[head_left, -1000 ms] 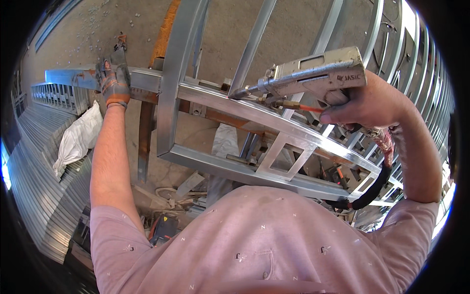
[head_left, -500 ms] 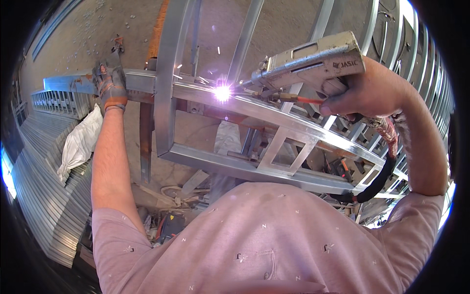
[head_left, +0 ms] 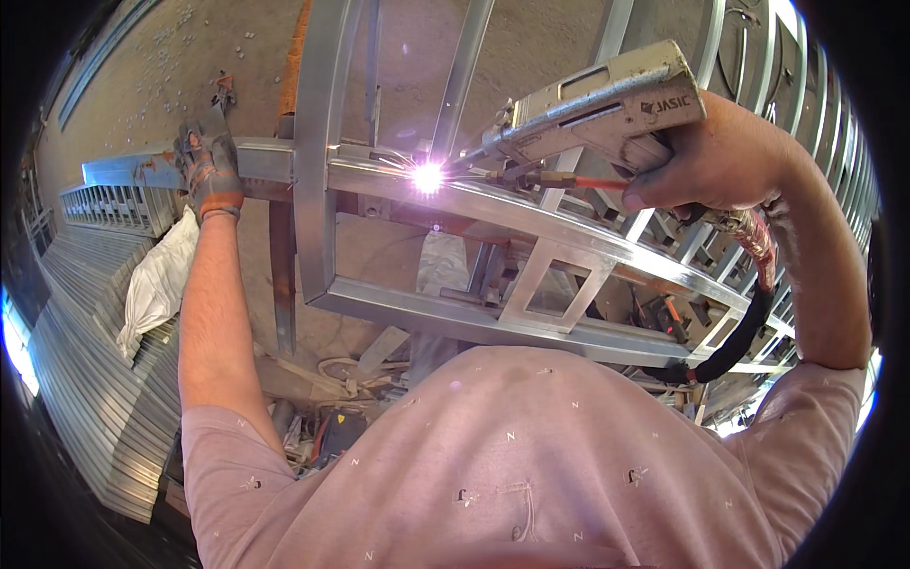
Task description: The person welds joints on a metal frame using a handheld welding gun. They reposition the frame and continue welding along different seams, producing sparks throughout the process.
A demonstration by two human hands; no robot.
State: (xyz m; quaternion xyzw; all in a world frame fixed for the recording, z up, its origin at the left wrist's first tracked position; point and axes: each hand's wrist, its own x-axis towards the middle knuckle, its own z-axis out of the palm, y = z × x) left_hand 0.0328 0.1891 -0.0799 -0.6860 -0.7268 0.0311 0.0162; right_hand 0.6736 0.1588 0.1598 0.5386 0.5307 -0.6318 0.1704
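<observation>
My bare right hand (head_left: 725, 156) is wrapped around the grip of a silver handheld welding gun (head_left: 597, 106). The gun points left, and its tip meets a bright violet-white weld spot (head_left: 428, 178), with sparks flying off, on the upper rail (head_left: 521, 213) of a shiny metal frame. In an orange and grey work glove, my left hand (head_left: 210, 171) is closed over a square metal tube (head_left: 265, 161) that runs left from the frame's upright (head_left: 316, 142). Part of its fingers is hard to make out. A flat grey piece stands out beyond the fingers.
A black hose (head_left: 744, 337) curves down from the gun. Long metal bars (head_left: 758, 66) fill the right side. Stacked ribbed metal profiles (head_left: 85, 351) and a white sack (head_left: 156, 284) lie at left. Tools and scraps (head_left: 332, 431) clutter the floor near my body.
The weld spot stays on the rail, and its sparks have altered. The gun's rear end sits slightly higher in view. My left hand stays on the tube.
</observation>
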